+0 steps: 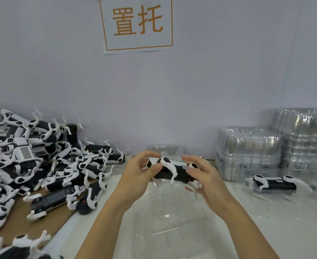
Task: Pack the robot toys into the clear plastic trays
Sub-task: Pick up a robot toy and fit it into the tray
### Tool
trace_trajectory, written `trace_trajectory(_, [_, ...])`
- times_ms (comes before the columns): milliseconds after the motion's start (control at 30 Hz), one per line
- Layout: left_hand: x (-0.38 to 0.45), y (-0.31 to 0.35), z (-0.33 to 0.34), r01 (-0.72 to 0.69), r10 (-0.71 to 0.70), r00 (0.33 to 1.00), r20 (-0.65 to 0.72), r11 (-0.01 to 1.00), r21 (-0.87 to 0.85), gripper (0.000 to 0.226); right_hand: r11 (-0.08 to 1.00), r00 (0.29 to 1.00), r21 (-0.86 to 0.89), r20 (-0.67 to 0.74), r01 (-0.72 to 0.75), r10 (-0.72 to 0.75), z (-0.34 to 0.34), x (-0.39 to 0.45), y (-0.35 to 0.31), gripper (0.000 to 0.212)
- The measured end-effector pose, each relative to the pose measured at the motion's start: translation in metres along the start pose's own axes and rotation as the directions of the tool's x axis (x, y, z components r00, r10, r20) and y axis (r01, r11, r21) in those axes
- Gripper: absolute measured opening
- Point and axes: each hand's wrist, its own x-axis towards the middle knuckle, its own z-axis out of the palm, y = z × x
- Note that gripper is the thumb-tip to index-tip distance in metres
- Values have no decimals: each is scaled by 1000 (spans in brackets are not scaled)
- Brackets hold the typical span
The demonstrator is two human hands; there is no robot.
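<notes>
A pale wall [219, 75] is backing the workstation, and a white paper sign [138, 23] with orange characters and an orange border is hanging on it above centre. A white table [288, 238] is running across the foreground.

Both hands are holding one black-and-white robot toy [169, 170] in the air above a clear plastic tray [172, 221] that is lying on the table directly in front of the person. The left hand [140, 176] is gripping the toy's left end, with the thumb pressing on the near side and the fingers curling over the top. The right hand [203, 176] is gripping the right end, its fingers wrapping around the body. The toy is lying roughly level, with its white legs hanging down toward the tray; it is not touching the tray.

To the left, a large pile of robot toys [42, 161] is resting on a brown cardboard sheet [36, 219]. To the right, two stacks of clear trays [277, 146] are standing against the wall. In front of them, a packed toy [275, 183] is lying in a tray.
</notes>
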Motion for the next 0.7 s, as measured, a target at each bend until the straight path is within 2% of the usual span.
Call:
trace_trajectory(67, [-1, 2, -2, -12, 12, 1000, 8, 1000, 4, 22, 955, 986, -249, 95, 160, -140, 3, -3, -1, 34])
trace_trajectory(167, [-1, 4, -3, -6, 7, 999, 39, 1000, -14, 23, 884, 974, -410, 77, 226, -214, 8, -3, 2, 45])
trace_trajectory(267, [-4, 2, -8, 46, -47, 994, 98, 999, 4, 28, 849, 969, -475, 36, 231, -243, 9, 0, 4, 41])
trace_trajectory(333, [-6, -1, -17, 71, -90, 987, 134, 988, 139, 39, 841, 974, -498, 31, 211, -226, 8, 0, 5, 40])
trace_trajectory(400, [-6, -6, -32, 117, -174, 976, 133, 929, 351, 49, 834, 977, -517, 21, 193, -213, 7, 0, 5, 38])
trace_trajectory(467, [-8, -11, -46, 211, -340, 926, 164, 826, 522, 50, 837, 977, -515, 3, 184, -213, 8, -1, 4, 37])
trace_trajectory(533, [-12, -19, -50, 311, -506, 842, 184, 737, 600, 40, 844, 976, -503, -3, 188, -219, 10, -2, 4, 38])
trace_trajectory(600, [-12, -30, -47, 374, -551, 822, 145, 714, 592, 23, 843, 980, -510, 6, 172, -197, 13, -3, 5, 39])
trace_trajectory(700, [-9, -44, -38, 439, -489, 872, 2, 784, 438, 13, 814, 990, -565, 65, 137, -121, 18, -4, 9, 34])
